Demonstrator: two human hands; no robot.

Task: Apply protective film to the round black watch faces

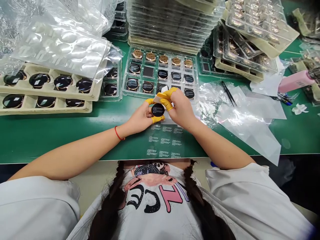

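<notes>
The left hand grips a round black watch face by its edge. The right hand pinches a pale film tab at its far edge, just near a plastic tray on the green mat.

Round black watch face, white print across its centre, lies nearly flat, gripped at the rim by the yellow-cotted fingers of the left hand. Right hand pinches a pale film tab touching the upper edge.
</notes>
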